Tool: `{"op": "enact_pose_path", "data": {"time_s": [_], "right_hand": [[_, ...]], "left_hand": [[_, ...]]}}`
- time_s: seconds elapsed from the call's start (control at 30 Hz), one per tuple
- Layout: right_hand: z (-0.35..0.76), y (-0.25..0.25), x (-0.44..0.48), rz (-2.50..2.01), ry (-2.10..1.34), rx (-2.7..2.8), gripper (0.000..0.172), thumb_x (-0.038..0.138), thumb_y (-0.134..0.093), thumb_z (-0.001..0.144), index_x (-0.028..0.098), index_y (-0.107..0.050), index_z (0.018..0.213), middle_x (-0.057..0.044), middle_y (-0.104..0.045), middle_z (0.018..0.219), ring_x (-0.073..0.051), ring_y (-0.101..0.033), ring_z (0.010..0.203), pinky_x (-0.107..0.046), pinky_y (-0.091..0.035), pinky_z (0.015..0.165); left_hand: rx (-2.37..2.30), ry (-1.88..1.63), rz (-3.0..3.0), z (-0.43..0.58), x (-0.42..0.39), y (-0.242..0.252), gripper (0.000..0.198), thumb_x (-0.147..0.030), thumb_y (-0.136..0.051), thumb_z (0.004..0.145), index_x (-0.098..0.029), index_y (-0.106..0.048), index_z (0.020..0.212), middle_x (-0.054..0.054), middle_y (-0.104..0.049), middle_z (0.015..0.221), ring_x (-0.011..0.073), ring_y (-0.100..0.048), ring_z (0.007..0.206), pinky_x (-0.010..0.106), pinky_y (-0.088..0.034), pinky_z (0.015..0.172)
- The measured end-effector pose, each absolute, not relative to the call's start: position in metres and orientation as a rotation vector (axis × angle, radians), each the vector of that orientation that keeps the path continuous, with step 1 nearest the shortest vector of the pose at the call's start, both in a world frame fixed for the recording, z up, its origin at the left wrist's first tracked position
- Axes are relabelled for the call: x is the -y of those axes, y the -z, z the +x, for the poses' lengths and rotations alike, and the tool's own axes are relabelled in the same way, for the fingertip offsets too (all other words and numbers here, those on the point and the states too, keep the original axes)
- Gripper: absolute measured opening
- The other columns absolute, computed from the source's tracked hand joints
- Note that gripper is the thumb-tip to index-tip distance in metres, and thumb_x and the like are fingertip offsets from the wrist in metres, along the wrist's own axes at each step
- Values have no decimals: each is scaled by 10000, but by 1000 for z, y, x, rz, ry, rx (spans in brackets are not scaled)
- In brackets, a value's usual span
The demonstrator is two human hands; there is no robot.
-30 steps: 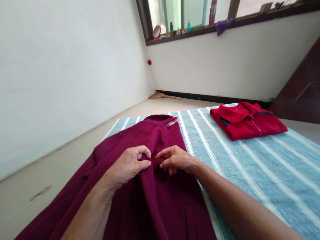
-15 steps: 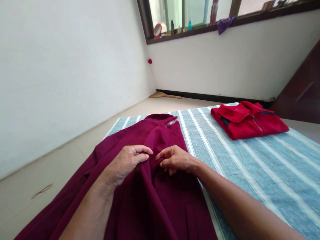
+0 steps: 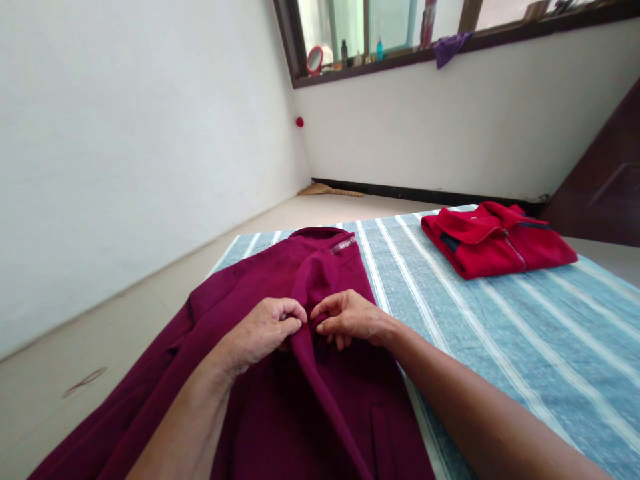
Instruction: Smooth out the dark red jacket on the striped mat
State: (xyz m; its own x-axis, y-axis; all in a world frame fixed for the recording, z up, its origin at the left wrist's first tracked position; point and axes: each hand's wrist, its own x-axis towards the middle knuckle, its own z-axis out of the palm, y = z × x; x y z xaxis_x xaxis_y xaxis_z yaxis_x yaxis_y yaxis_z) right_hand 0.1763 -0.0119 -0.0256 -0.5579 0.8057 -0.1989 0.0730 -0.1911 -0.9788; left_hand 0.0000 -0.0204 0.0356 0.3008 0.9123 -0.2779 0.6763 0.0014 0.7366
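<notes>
left hand (image 3: 263, 328) grip: pinching maroon jacket (image 3: 300, 400) front edge | right hand (image 3: 350, 319) grip: pinching opposite edge, just beside | jacket spread on striped sheet (image 3: 500, 333), unfolded | red jacket (image 3: 495, 240) beyond right grip, already folded

Setting: room in a private home, probably a bedroom. Evidence: plain white plastered walls (image 3: 125, 133); bare pale floor (image 3: 150, 287) with dark skirting (image 3: 425, 195); dark-framed window (image 3: 380, 27) whose sill carries a small red-rimmed mirror (image 3: 315, 60), toiletry bottles (image 3: 379, 51) and a purple cloth (image 3: 450, 48). A broom (image 3: 330, 191) lies in the far corner. A blue-and-white striped sheet (image 3: 500, 320) is spread flat, bearing a maroon jacket (image 3: 320, 267) and a folded red jacket (image 3: 495, 240). Dark wooden panel (image 3: 605, 180) at right.
</notes>
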Motion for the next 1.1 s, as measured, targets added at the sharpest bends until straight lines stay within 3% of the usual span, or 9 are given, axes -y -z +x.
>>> {"op": "enact_pose_path", "data": {"time_s": [0.2, 0.57, 0.87, 1.1], "right_hand": [[174, 25, 13, -1029, -1793, 1513, 255, 80, -601, 729, 142, -652, 971, 62, -582, 509, -63, -521, 370, -138, -388, 353], [175, 23, 13, -992, -1804, 1497, 314, 74, -606, 726, 152, -660, 1026, 63, -589, 519, -57, -528, 380, -132, -374, 356], [174, 23, 13, -984, -1799, 1492, 316, 69, -591, 720, 147, -657, 1019, 62, -588, 516, -62, -527, 380, -138, -378, 358], [173, 24, 13, -966, -1799, 1501, 279, 57, -571, 718, 144, -658, 969, 59, -587, 526, -65, -525, 380, -141, -382, 354]], "left_hand": [[-1449, -387, 1637, 2, 21, -36, 210, -313, -540, 556, -166, -586, 699, -55, -487, 549, 103, -429, 499, 213, -345, 487], [-1476, -281, 1825, 2, 20, -32, 256, -360, -543, 619, -166, -616, 770, -43, -499, 588, 121, -432, 531, 227, -316, 509], [-1550, -218, 2040, 9, 23, -35, 250, -344, -509, 643, -169, -644, 759, -6, -577, 646, 155, -505, 603, 243, -351, 568], [-1524, -131, 2044, 7, 24, -33, 236, -343, -543, 661, -165, -636, 785, -23, -548, 614, 132, -453, 551, 232, -308, 520]]}}
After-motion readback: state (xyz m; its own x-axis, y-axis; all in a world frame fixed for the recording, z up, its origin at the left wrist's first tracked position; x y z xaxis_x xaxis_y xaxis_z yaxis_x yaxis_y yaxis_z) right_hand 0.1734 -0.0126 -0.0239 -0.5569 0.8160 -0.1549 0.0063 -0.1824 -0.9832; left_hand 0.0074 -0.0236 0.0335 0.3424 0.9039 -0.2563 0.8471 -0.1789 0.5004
